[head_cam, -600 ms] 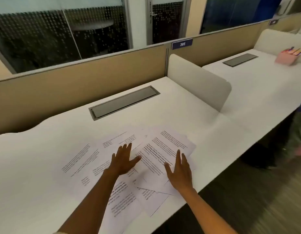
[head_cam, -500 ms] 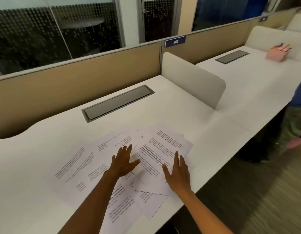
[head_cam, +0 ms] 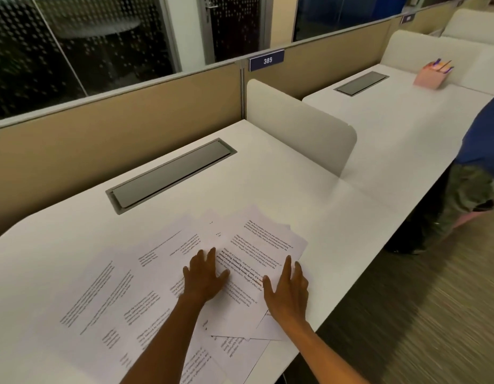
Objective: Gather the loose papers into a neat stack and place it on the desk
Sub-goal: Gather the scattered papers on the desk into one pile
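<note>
Loose white printed paper sheets (head_cam: 146,275) lay fanned and overlapping across the white laminate counter (head_cam: 268,173), near its front edge. The left hand (head_cam: 205,275) and the right hand (head_cam: 288,291) both rested flat on the sheets, fingers spread, grasping nothing.

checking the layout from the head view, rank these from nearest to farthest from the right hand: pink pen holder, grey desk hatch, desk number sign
From the right hand:
1. Grey desk hatch, ahead to the left.
2. Desk number sign, on the partition behind.
3. Pink pen holder, on the far right desk.
</note>
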`<action>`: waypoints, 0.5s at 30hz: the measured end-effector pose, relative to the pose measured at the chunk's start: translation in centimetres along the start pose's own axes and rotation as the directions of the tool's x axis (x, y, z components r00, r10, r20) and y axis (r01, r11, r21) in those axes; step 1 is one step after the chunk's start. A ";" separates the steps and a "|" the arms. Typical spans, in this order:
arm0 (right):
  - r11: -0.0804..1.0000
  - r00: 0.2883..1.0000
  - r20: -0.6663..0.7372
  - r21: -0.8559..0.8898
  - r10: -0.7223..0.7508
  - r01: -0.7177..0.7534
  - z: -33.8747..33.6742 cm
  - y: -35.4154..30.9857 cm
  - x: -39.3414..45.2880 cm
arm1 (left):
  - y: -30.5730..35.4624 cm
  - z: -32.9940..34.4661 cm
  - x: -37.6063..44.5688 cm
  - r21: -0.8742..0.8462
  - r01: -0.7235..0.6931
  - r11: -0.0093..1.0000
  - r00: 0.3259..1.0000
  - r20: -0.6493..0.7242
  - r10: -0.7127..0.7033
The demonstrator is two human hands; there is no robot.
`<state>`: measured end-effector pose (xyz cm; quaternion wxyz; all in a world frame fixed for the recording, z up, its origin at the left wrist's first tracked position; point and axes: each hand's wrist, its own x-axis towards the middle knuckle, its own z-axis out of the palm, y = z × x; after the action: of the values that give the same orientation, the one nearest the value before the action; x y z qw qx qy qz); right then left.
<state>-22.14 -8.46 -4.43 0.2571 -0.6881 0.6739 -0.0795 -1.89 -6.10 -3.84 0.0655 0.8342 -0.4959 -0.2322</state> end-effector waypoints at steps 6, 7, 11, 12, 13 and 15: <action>0.996 0.999 -0.034 -0.085 0.012 -0.015 0.2 -0.9 0.3 | 0.7 0.6 -0.6 -0.059 -0.029 0.998 0.997 -0.075 0.024; 0.996 0.999 -0.033 -0.091 0.015 -0.018 0.2 -1.0 0.3 | 0.9 0.8 -0.8 -0.076 -0.030 0.997 0.997 -0.073 0.025; 0.998 0.999 -0.024 -0.053 0.036 -0.037 0.1 -1.7 0.7 | 1.5 1.3 -1.3 -0.147 -0.051 0.988 0.993 -0.115 0.034; 0.999 0.999 -0.022 -0.026 0.043 -0.043 0.0 -1.8 0.9 | 1.5 1.3 -1.4 -0.159 -0.055 0.986 0.991 -0.128 0.035; 0.998 0.998 -0.019 0.011 0.054 -0.054 -0.1 -2.0 1.1 | 1.6 1.3 -1.4 -0.166 -0.056 0.984 0.990 -0.138 0.033; 0.992 0.997 -0.018 0.094 0.081 -0.079 -0.3 -2.2 1.6 | 1.8 1.2 -1.5 -0.184 -0.047 0.982 0.988 -0.155 0.018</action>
<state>-20.21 -10.16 -3.51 0.2845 -0.6469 0.6993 -0.1078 -4.46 -5.51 -3.84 0.1852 0.8316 -0.4788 -0.2120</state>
